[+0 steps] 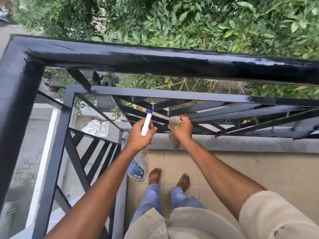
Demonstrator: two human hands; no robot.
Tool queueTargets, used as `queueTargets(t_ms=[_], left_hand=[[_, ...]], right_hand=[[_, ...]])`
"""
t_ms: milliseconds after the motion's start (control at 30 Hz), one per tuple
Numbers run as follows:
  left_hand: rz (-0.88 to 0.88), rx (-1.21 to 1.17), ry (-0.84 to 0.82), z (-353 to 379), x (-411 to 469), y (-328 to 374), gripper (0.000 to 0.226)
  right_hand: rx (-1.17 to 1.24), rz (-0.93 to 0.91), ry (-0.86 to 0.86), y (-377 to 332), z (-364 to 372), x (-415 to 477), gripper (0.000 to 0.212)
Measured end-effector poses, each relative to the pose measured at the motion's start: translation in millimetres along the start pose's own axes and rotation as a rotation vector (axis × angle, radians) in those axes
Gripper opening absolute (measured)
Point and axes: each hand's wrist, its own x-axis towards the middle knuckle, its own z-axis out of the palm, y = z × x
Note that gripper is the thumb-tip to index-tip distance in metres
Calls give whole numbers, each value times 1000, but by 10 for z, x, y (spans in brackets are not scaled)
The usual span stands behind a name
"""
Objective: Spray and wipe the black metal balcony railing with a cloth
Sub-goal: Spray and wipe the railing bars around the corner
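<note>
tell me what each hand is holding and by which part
Left hand grips the spray bottle by its white head, body hanging below. Right hand bunches the cloth near its top, against a railing bar.

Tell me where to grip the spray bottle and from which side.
Grip the bottle by its neck under the white head, from the near side, as the left hand does: the nozzle faces the railing and the wide body hangs below.

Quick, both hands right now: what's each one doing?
Left hand: gripping the spray bottle by its neck.
Right hand: gripping the cloth against the railing bars.
</note>
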Motion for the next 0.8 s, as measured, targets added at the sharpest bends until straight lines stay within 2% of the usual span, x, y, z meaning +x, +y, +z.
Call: queueTargets(t_ms=[67, 133, 267, 367, 467, 600, 700, 800], left_hand=[[9, 12, 1, 7, 11, 24, 23], [8, 14, 5, 11, 15, 41, 24], [4, -7, 12, 8, 17, 62, 22], [-5, 18, 15, 31, 17, 78, 23], [12, 27, -27, 83, 42, 76, 21], [32, 35, -62, 120, 82, 92, 19], [31, 30, -64, 104, 130, 121, 20], [48, 55, -75, 99, 161, 130, 19]], right_hand=[[-92, -65, 27, 48, -9, 39, 30], [-184, -33, 24, 28, -50, 97, 30], [-110, 69, 73, -86, -53, 113, 19], [-100, 4, 9, -109, -24, 44, 18], [-204, -67, -11, -27, -54, 58, 18], [-282, 86, 4, -3, -67, 129, 22], [-273, 3, 3, -65, -21, 108, 8], [-210, -88, -3, 0, -36, 59, 14]])
